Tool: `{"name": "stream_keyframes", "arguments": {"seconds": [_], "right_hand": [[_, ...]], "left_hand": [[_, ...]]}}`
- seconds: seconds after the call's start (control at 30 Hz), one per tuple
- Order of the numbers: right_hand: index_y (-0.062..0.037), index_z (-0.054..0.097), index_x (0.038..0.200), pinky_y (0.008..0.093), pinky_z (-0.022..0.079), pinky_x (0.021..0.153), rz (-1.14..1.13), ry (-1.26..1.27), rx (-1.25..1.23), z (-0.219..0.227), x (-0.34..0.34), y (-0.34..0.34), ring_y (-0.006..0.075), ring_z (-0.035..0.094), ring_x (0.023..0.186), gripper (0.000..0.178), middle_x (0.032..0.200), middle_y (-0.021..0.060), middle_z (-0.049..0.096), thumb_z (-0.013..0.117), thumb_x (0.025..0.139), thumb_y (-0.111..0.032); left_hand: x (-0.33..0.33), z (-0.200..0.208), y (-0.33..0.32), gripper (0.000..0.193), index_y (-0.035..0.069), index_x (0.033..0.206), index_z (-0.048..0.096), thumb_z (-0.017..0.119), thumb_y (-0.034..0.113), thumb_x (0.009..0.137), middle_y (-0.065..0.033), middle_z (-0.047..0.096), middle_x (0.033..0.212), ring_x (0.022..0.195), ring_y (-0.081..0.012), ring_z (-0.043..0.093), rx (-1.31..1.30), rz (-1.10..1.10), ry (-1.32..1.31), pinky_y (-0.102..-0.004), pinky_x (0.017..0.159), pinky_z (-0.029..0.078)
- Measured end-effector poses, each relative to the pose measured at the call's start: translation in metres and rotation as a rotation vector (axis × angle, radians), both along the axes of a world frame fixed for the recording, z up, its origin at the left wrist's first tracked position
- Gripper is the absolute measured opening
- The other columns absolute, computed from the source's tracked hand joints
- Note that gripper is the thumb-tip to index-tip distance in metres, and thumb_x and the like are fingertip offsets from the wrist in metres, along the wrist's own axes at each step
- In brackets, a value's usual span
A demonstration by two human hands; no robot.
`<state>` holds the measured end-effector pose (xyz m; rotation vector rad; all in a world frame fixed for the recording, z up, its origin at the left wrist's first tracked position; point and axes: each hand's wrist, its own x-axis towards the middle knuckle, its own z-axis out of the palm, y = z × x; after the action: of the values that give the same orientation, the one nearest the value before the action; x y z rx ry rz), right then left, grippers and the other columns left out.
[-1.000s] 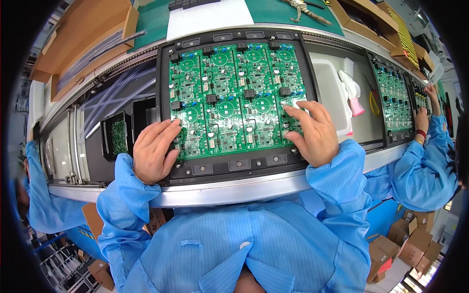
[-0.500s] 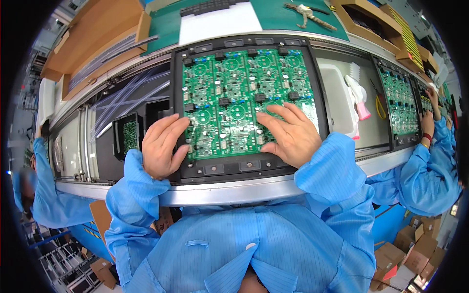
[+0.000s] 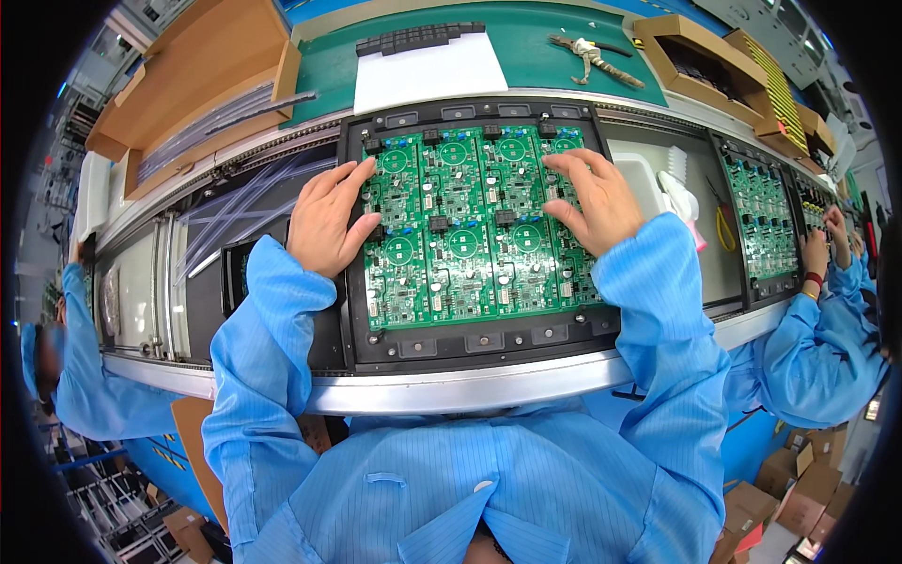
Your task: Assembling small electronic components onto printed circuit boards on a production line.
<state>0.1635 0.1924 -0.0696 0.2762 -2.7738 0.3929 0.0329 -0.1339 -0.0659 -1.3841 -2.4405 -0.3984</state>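
Green worktop is seen beyond a black frame, inside which circuit boards are laid; black blocks are already fitted, round outlines left bare. Left hand and right hand, loosely spread, are held over the frame's opposite sides; contact cannot be told.

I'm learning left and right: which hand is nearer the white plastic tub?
Right: the right hand is beside the tub; the left hand is beyond the circuit boards.
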Motion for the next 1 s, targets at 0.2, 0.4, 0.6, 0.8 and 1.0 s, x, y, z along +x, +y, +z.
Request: {"name": "stream_keyframes", "arguments": {"seconds": [0.2, 0.4, 0.6, 0.8, 1.0], "right_hand": [[-0.0072, 0.048, 0.122, 0.0365, 0.042, 0.091, -0.058, -0.111, -0.078, -0.008, -0.011, 0.012, 0.0272, 0.051, 0.107, 0.044, 0.120, 0.0127, 0.050, 0.060, 0.085, -0.026], [-0.0065, 0.047, 0.122, 0.0354, 0.043, 0.089, -0.067, -0.139, -0.185, -0.005, -0.014, 0.011, 0.0264, 0.053, 0.105, 0.044, 0.116, 0.0126, 0.053, 0.061, 0.084, -0.024], [-0.0073, 0.047, 0.123, 0.0368, 0.042, 0.091, 0.023, -0.134, -0.147, 0.008, -0.027, -0.023, 0.0276, 0.052, 0.106, 0.046, 0.116, 0.0130, 0.053, 0.062, 0.083, -0.024], [-0.0088, 0.047, 0.124, 0.0386, 0.040, 0.094, 0.046, -0.085, 0.057, -0.005, -0.035, -0.034, 0.0293, 0.050, 0.108, 0.048, 0.118, 0.0139, 0.052, 0.063, 0.081, -0.025], [-0.0089, 0.048, 0.124, 0.0396, 0.039, 0.094, 0.032, -0.087, 0.042, 0.001, -0.029, -0.034, 0.0299, 0.049, 0.109, 0.049, 0.114, 0.0135, 0.056, 0.063, 0.080, -0.023]], "left_hand": [[-0.004, 0.001, 0.003, 0.060, 0.003, 0.134, 0.039, 0.051, 0.038, 0.086, -0.0099, 0.056, 0.121, 0.118, -0.0254, 0.048, -0.082, -0.017, 0.012, -0.0393, 0.102, 0.031], [-0.006, 0.003, 0.007, 0.061, 0.003, 0.134, 0.039, 0.050, 0.040, 0.087, -0.0103, 0.057, 0.121, 0.122, -0.0264, 0.045, -0.039, -0.031, 0.048, -0.0403, 0.103, 0.030], [0.004, 0.008, 0.045, 0.064, 0.004, 0.135, 0.037, 0.047, 0.045, 0.088, -0.0110, 0.055, 0.124, 0.126, -0.0266, 0.042, -0.062, -0.155, 0.078, -0.0409, 0.104, 0.028], [0.003, -0.006, 0.054, 0.066, 0.003, 0.134, 0.037, 0.047, 0.048, 0.087, -0.0112, 0.057, 0.122, 0.125, -0.0261, 0.043, -0.087, -0.145, 0.081, -0.0418, 0.105, 0.028], [-0.003, 0.004, 0.038, 0.055, 0.003, 0.126, 0.046, 0.056, 0.036, 0.084, -0.0116, 0.059, 0.118, 0.116, -0.0282, 0.050, 0.011, -0.156, 0.064, -0.0405, 0.098, 0.036]]}}
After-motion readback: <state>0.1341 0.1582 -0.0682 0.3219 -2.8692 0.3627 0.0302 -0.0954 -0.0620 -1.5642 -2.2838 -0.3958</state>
